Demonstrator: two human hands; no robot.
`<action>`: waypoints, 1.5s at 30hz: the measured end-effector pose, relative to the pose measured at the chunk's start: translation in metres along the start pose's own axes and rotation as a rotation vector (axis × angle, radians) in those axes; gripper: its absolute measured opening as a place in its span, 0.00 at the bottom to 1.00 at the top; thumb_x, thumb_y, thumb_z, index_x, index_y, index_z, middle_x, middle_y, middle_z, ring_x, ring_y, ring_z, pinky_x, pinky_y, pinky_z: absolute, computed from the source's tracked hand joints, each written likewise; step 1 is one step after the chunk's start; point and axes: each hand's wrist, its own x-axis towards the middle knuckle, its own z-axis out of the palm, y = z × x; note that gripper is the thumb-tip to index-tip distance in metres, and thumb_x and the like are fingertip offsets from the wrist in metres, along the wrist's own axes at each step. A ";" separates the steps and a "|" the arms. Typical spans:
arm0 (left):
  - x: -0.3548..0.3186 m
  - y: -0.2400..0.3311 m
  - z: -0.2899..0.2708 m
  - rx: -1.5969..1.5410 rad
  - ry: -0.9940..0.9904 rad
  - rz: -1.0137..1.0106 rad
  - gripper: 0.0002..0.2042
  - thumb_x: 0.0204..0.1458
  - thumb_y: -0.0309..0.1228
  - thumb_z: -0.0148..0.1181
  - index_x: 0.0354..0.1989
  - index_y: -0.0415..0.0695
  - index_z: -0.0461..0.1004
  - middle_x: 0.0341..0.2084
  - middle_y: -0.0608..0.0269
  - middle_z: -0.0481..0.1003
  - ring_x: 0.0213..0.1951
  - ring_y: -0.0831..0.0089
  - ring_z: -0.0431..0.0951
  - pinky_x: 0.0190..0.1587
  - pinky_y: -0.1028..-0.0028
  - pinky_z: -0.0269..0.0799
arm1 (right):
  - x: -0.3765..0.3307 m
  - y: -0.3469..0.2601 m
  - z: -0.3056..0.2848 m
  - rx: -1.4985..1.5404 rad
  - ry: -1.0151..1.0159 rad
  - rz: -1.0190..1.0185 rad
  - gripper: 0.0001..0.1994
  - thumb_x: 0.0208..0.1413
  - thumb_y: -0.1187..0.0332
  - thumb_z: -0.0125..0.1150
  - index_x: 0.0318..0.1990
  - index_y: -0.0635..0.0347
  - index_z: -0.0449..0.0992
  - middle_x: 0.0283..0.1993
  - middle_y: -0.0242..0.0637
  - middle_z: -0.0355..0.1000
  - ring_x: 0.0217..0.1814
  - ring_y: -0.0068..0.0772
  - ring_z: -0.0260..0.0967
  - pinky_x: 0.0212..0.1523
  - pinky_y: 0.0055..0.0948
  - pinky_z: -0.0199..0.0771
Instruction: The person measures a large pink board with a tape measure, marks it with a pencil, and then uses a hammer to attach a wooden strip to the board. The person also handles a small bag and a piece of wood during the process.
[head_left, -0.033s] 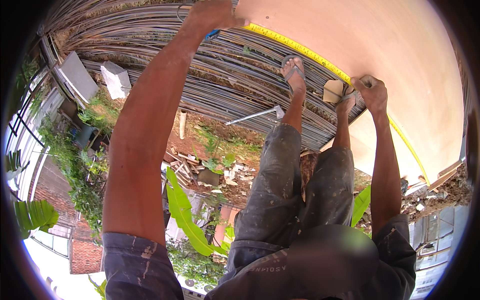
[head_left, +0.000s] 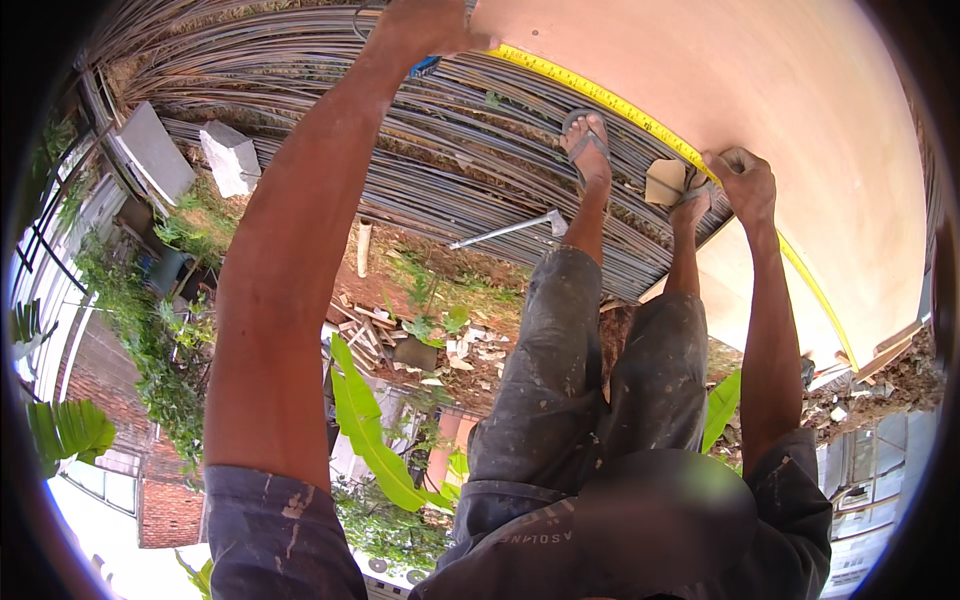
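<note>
Along the foot-side edge of the plywood sheet (head_left: 800, 150), two hands hold a yellow tape measure (head_left: 610, 98).
From my feed, the right hand (head_left: 745, 185) pinches it between thumb and finger; the left hand (head_left: 425, 28), cut by the frame, looks closed on its left end, a blue case (head_left: 425, 67) just below. Its long axis follows that edge from left hand to right and on toward the sheet's right side; both hands touch it, so neither is nearer. Beside the edge lie steel rods (head_left: 400, 170). I make out graduations on the tape and pale lettering on the shirt (head_left: 500, 555).
</note>
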 end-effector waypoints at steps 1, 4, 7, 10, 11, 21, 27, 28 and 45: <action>0.001 0.001 0.001 -0.023 0.018 0.005 0.31 0.51 0.60 0.53 0.48 0.44 0.79 0.46 0.46 0.78 0.51 0.51 0.77 0.56 0.55 0.69 | 0.000 -0.002 -0.001 0.002 0.027 -0.014 0.17 0.53 0.54 0.64 0.35 0.61 0.80 0.29 0.39 0.77 0.31 0.35 0.73 0.36 0.33 0.71; 0.011 0.004 -0.005 0.023 0.009 0.008 0.30 0.50 0.60 0.54 0.44 0.44 0.81 0.41 0.48 0.80 0.47 0.51 0.79 0.52 0.54 0.71 | 0.006 -0.017 -0.002 0.068 0.312 -0.218 0.17 0.57 0.57 0.59 0.48 0.58 0.78 0.38 0.45 0.76 0.40 0.42 0.74 0.43 0.34 0.72; 0.009 -0.004 -0.005 0.042 0.008 -0.020 0.30 0.49 0.60 0.54 0.43 0.44 0.81 0.40 0.49 0.80 0.45 0.50 0.80 0.49 0.53 0.72 | 0.005 -0.057 -0.008 0.035 0.289 -0.384 0.17 0.58 0.62 0.58 0.53 0.55 0.76 0.40 0.48 0.74 0.43 0.47 0.73 0.45 0.36 0.72; 0.009 -0.003 0.003 0.046 0.048 -0.018 0.29 0.48 0.59 0.56 0.42 0.44 0.81 0.39 0.50 0.80 0.44 0.50 0.80 0.49 0.54 0.73 | 0.001 -0.111 -0.008 0.007 0.185 -0.501 0.13 0.60 0.65 0.58 0.50 0.57 0.79 0.37 0.45 0.76 0.38 0.40 0.73 0.42 0.34 0.72; 0.008 0.000 0.004 0.050 0.067 -0.014 0.28 0.48 0.58 0.56 0.42 0.44 0.81 0.39 0.50 0.81 0.44 0.50 0.80 0.49 0.54 0.73 | -0.001 -0.127 -0.006 -0.002 0.129 -0.517 0.12 0.60 0.67 0.58 0.49 0.57 0.79 0.36 0.44 0.76 0.36 0.37 0.73 0.41 0.32 0.72; 0.003 0.020 -0.023 -0.104 -0.003 -0.080 0.24 0.46 0.53 0.57 0.42 0.47 0.82 0.41 0.51 0.80 0.45 0.53 0.80 0.48 0.55 0.74 | 0.049 -0.188 0.030 -0.311 -0.028 -0.714 0.10 0.49 0.66 0.61 0.37 0.59 0.80 0.42 0.55 0.74 0.45 0.52 0.74 0.46 0.40 0.75; -0.004 0.013 -0.023 -0.083 0.038 -0.098 0.22 0.45 0.51 0.58 0.42 0.49 0.82 0.41 0.52 0.81 0.45 0.53 0.80 0.48 0.56 0.75 | 0.041 -0.200 0.032 -0.191 -0.010 -0.710 0.09 0.49 0.69 0.57 0.36 0.59 0.81 0.40 0.51 0.75 0.44 0.55 0.73 0.46 0.43 0.74; -0.004 0.014 -0.026 -0.089 0.034 -0.089 0.22 0.45 0.50 0.58 0.43 0.49 0.82 0.41 0.52 0.81 0.45 0.53 0.80 0.47 0.56 0.75 | 0.043 -0.197 0.033 -0.218 -0.001 -0.745 0.09 0.49 0.70 0.57 0.36 0.59 0.81 0.40 0.51 0.75 0.44 0.55 0.73 0.47 0.43 0.74; -0.007 0.127 0.083 -0.348 0.212 -0.203 0.20 0.49 0.48 0.55 0.43 0.47 0.80 0.41 0.53 0.80 0.46 0.54 0.79 0.50 0.55 0.72 | 0.041 -0.182 0.041 -0.229 0.019 -0.753 0.11 0.48 0.69 0.58 0.39 0.58 0.81 0.44 0.48 0.75 0.47 0.52 0.73 0.49 0.41 0.74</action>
